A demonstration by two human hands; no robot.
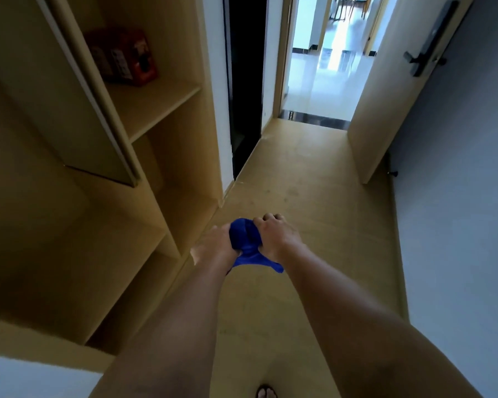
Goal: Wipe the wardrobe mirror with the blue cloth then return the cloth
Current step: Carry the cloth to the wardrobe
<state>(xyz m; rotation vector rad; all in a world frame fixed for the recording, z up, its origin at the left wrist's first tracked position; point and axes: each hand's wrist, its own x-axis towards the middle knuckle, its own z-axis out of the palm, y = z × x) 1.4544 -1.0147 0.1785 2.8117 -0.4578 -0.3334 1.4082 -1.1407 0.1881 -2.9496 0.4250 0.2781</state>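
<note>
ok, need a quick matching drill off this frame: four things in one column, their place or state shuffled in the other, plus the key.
Things:
1. cloth
2. red box
3. door
4. foot

Place or state:
A. on a wardrobe shelf, upper left
B. bottom edge of view, in a sandal
C. bunched between the left hand and right hand
D. swung open, dark handle, on the right

Pairs: 1-C, 2-A, 3-D, 4-B

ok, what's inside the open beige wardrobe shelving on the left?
On the upper shelf of the beige wardrobe sits one red printed box. The lower compartments look bare; a sliding door panel covers the left part.
</note>
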